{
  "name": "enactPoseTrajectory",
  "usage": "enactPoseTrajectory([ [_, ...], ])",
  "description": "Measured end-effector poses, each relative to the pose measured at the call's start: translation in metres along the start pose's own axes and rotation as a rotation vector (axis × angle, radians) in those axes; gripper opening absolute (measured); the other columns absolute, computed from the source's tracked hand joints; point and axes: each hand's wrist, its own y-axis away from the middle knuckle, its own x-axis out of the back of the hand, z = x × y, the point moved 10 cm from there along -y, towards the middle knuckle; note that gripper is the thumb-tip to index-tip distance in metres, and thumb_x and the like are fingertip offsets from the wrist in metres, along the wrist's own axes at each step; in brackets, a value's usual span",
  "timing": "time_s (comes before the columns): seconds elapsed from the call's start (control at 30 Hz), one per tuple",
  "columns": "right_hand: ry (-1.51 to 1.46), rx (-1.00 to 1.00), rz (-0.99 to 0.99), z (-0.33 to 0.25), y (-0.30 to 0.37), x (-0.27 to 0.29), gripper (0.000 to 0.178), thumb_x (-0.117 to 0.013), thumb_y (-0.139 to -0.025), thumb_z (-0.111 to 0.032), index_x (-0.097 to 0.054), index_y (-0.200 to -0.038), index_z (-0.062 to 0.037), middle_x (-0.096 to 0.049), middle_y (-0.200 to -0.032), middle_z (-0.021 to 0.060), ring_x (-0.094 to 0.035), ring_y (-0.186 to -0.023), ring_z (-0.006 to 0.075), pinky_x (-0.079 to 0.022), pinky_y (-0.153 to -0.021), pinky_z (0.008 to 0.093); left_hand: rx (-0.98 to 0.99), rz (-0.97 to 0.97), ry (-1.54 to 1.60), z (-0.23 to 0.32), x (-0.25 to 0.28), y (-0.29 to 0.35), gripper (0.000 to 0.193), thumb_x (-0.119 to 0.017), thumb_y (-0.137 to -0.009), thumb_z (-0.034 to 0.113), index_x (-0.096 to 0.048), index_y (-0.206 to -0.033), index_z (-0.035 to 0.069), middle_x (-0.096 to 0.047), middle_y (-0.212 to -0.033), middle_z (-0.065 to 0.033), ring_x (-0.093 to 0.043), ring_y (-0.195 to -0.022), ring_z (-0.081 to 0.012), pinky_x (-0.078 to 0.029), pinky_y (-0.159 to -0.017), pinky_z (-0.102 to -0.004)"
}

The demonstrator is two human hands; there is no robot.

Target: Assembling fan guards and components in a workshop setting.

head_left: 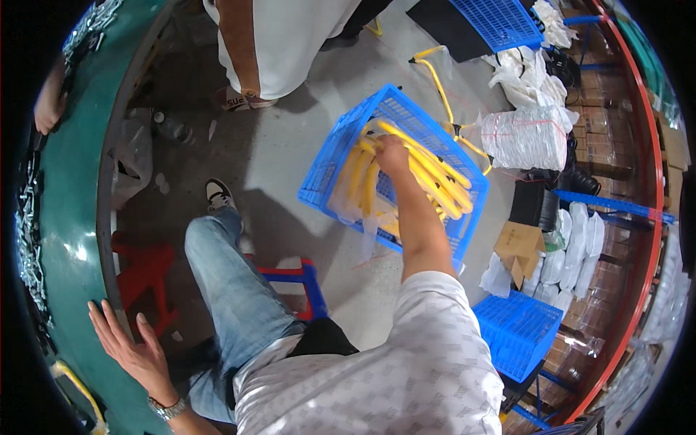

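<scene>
A cardboard box (519, 243), a white roll (528, 138) and, in shadow, probably a bottle (172, 128).

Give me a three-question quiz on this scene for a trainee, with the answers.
1. Where is the right hand?
A) on the green table
B) in the blue crate
C) on the red stool
2. True or false: the left hand is open.
3. Fill in: the tubes in the crate are coloured ____.

Key: 1 B; 2 true; 3 yellow.
</scene>
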Motion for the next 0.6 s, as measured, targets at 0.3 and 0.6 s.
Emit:
enactPoseTrajectory([
  [0.3,0.276,-0.233,-0.046,0.031,0.029,-0.010,0.035,-0.059,-0.080,-0.014,-0.058,-0.113,-0.0039,-0.055,-0.121,0.0170,-0.053,-0.113,0.0359,-0.045,-0.091,0.0535,0.029,0.011,-0.025,-0.004,0.002,0.001,0.056,-0.058,-0.095,0.019,-0.039,-0.146,0.007,-0.036,-0.152,-0.0160,-0.035,-0.139,-0.0364,-0.031,-0.112,-0.0468],
  [0.6,-0.059,-0.310,-0.668,0.044,0.048,-0.017,0.062,-0.064,-0.087,-0.049,-0.057,-0.132,-0.0080,-0.058,-0.133,0.0187,-0.052,-0.127,0.0307,-0.036,-0.109,0.0439,0.085,-0.050,-0.017,-0.017,-0.002,0.006,0.058,-0.060,-0.090,0.014,-0.042,-0.145,0.009,-0.036,-0.152,-0.0165,-0.035,-0.139,-0.0348,-0.029,-0.113,-0.0457],
])
